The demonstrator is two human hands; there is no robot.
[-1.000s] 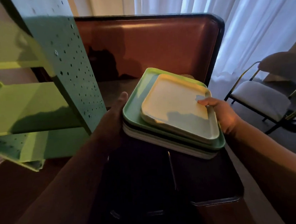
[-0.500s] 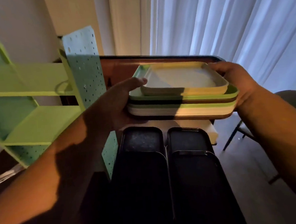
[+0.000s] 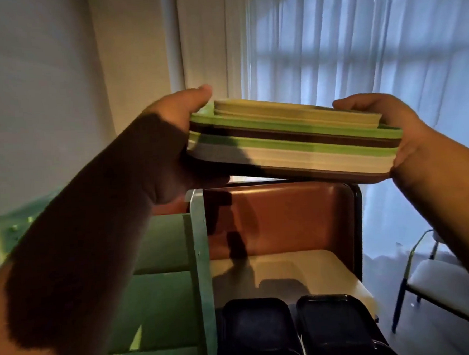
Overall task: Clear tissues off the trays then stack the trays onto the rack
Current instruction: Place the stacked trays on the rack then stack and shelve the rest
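Note:
A stack of several trays (image 3: 294,143), yellow, green, brown and white, hangs high in the air, seen edge-on and tilted down to the right. My left hand (image 3: 175,131) grips its left end, thumb on top. My right hand (image 3: 384,124) grips its right end the same way. The stack is above the top of the green rack (image 3: 169,291), whose shelves lie lower left behind my left forearm. No tissue shows on the trays.
Two black trays (image 3: 292,330) lie side by side on the table below. A brown tray (image 3: 285,221) stands upright behind them by a pale surface (image 3: 302,272). A chair (image 3: 448,282) sits lower right, and curtains (image 3: 370,45) hang behind.
Both hands have lifted the tray stack from table height up above the rack's top. My view has tipped upward, so the trays' top faces are hidden.

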